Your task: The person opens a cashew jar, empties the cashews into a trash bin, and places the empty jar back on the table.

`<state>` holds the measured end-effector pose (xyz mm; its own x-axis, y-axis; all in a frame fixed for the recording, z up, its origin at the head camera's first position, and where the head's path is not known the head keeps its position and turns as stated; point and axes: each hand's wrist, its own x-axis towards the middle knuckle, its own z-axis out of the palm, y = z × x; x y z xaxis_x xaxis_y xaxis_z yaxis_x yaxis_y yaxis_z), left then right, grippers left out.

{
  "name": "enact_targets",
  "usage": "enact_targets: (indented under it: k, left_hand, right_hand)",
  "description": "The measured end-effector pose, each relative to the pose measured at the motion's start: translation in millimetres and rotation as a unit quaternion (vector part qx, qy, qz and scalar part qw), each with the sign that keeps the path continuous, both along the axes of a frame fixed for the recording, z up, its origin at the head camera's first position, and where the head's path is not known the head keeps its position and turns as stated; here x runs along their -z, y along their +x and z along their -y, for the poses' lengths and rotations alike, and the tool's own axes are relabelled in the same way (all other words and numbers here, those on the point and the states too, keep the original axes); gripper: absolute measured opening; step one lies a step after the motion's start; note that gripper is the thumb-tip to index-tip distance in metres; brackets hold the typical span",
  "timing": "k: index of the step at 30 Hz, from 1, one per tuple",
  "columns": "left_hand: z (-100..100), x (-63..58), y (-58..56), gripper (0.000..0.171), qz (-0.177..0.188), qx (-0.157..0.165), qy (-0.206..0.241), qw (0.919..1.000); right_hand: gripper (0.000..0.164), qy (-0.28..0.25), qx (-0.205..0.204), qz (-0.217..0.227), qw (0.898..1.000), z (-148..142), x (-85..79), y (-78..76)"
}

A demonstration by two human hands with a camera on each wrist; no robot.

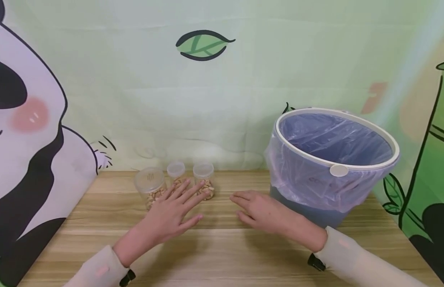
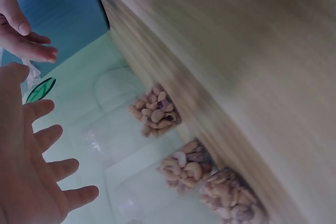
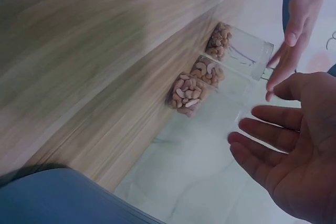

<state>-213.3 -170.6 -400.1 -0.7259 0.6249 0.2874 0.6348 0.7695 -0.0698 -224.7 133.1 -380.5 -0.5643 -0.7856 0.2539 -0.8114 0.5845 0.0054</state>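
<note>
Three clear lidded jars with nuts in their lower parts stand toward the back of the table. The left jar (image 1: 150,183) is the widest; a middle jar (image 1: 176,169) and a right jar (image 1: 204,173) stand beside it. Cashews (image 2: 184,166) show in one of them in the left wrist view. My left hand (image 1: 171,211) hovers in front of the jars, fingers spread, partly hiding them in the head view. My right hand (image 1: 266,211) is held over the table between the jars and the bin, fingers extended and close together. Neither hand holds anything.
A blue-grey bin (image 1: 308,209) with a white rim (image 1: 338,159) and a translucent liner bag (image 1: 315,187) stands at the right of the wooden table (image 1: 214,255). Behind the table hangs a green backdrop (image 1: 222,99) with a printed panda at left.
</note>
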Motion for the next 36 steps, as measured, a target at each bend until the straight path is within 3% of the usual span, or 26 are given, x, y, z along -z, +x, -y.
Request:
enact_targets:
  k: [5, 9, 13, 22, 30, 36]
  left_hand:
    - [2.0, 6.3, -3.0, 0.056, 0.012, -0.005, 0.02, 0.9997]
    - [3.8, 10.0, -10.1, 0.047, -0.006, -0.007, 0.043, 0.999]
    - [5.4, 14.6, -18.4, 0.041, -0.015, -0.007, 0.055, 0.9984]
    - [1.2, 27.3, -28.2, 0.038, 0.016, -0.024, 0.1, 0.9946]
    - [1.3, 29.0, -37.2, 0.041, 0.025, -0.031, 0.106, 0.9936]
    - [-0.6, 27.1, -41.6, 0.043, 0.053, -0.041, 0.123, 0.9901]
  right_hand:
    - [0.02, -0.03, -0.008, -0.007, 0.999, 1.7, 6.3, -4.3]
    - [0.015, -0.049, -0.009, 0.002, 0.999, 4.0, 12.6, -5.0]
    - [0.014, -0.055, -0.008, 0.011, 0.998, 4.6, 18.7, -4.1]
    - [0.02, -0.054, 0.016, 0.063, 0.996, 3.0, 23.1, -7.7]
    - [0.021, -0.074, 0.007, 0.037, 0.997, 11.5, 18.2, -21.2]
    - [0.024, -0.093, 0.034, 0.056, 0.994, 21.2, 8.8, -29.6]
